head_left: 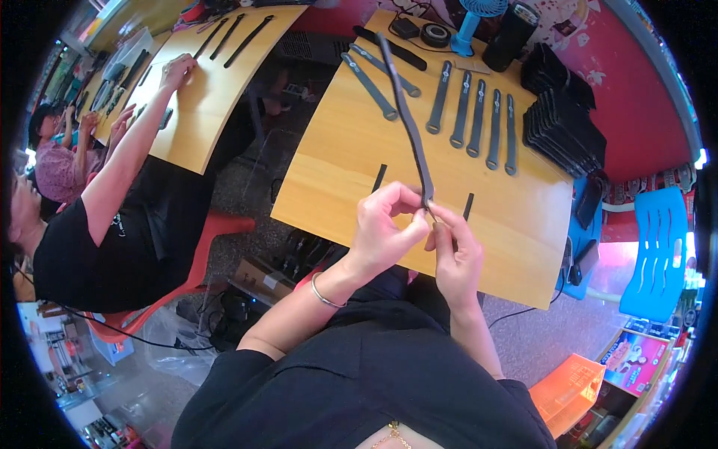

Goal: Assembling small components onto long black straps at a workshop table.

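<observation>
Above the near part of the wooden table, a long dark grey strap (411,123) stands up from my fingers and leans away to the far left. Its near end is pinched in my left hand (385,228), which wears a silver bangle. My right hand (456,258) closes its fingertips at the same end, just below; what exactly lies between those fingertips is partly hidden. Two short black strips (380,177) lie on the table, one on either side of my hands. Beyond them several grey straps (479,120) with wider looped ends are laid out in a row.
Stacked black pieces (565,135) fill the table's far right corner. A blue fan (467,26), a black bottle (512,36) and a roll of tape (435,34) stand at the back. To the right is a blue chair (654,254). A co-worker (97,224) sits at another table on the left.
</observation>
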